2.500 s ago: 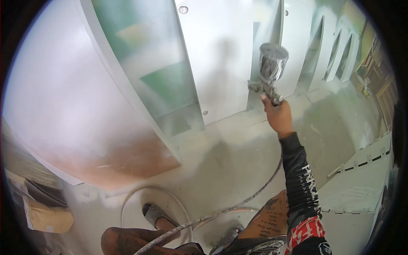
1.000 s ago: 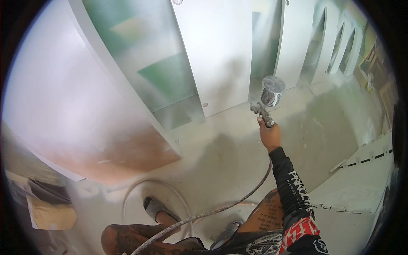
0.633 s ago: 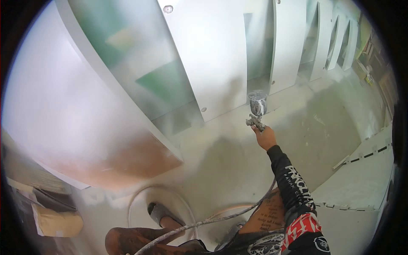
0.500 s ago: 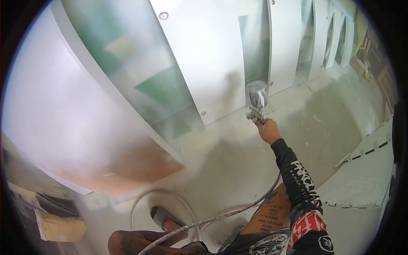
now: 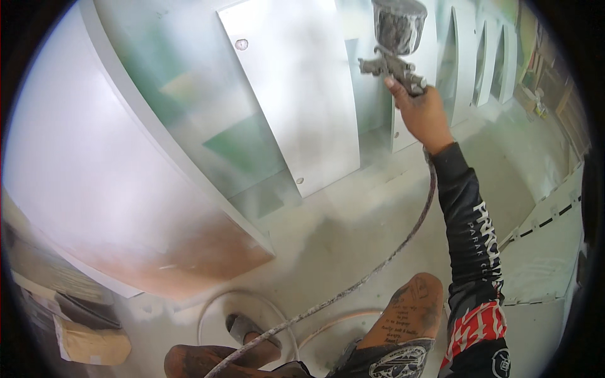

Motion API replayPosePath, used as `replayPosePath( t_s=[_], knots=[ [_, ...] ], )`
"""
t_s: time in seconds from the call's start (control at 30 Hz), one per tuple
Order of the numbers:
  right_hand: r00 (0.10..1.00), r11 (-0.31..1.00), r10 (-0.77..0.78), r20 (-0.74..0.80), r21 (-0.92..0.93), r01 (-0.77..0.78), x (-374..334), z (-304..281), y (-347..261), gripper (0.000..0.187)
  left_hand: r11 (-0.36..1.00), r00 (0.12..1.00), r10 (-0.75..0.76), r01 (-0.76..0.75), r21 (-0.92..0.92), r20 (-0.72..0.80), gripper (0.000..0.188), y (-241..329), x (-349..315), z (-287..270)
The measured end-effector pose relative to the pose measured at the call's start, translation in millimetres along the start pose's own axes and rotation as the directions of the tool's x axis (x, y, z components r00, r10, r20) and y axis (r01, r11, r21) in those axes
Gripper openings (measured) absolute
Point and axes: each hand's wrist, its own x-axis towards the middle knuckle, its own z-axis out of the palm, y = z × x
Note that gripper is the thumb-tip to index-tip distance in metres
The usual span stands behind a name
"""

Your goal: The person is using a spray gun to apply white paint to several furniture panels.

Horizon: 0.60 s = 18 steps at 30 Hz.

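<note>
My right hand [image 5: 423, 113] is wrapped round the handle of a spray gun [image 5: 394, 68], its thumb near the top of the body. A paint-smeared cup [image 5: 399, 26] sits on the gun, partly cut off by the upper edge. The nozzle points left, toward a white panel [image 5: 302, 107] with two round holes that leans against the wall. From the grip, a spattered hose [image 5: 378, 271] sags down across my lap. A larger curved panel [image 5: 126, 170] stands at the left, mostly white, with reddish brown showing along its lower end. My left hand is out of view.
More white boards [image 5: 463, 75] lean in a row to the right. Loops of hose [image 5: 200, 315] lie on the floor by my sandalled foot [image 5: 242, 326]. A tan package [image 5: 94, 340] sits at the lower left. Pale panels [image 5: 542, 264] lie at the right.
My right hand has raised the spray gun from near the leaning panel's lower edge to upper right, closer to me. The hose has lifted with it.
</note>
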Motion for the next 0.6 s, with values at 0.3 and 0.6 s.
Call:
replayPosePath(
  t_s=[0.3,0.6],
  knots=[
    [0.996,0.997,-0.018,-0.084,0.074,0.024,7,-2,-58,0.047,0.997,0.999,-0.049,0.047,-0.056,-0.019,0.034,-10,-39,23],
    [0.98,0.963,0.064,-0.188,0.268,-0.012,-15,11,-18,0.038,0.998,0.999,-0.043,0.042,-0.045,-0.025,0.031,1,-19,4]
  ],
)
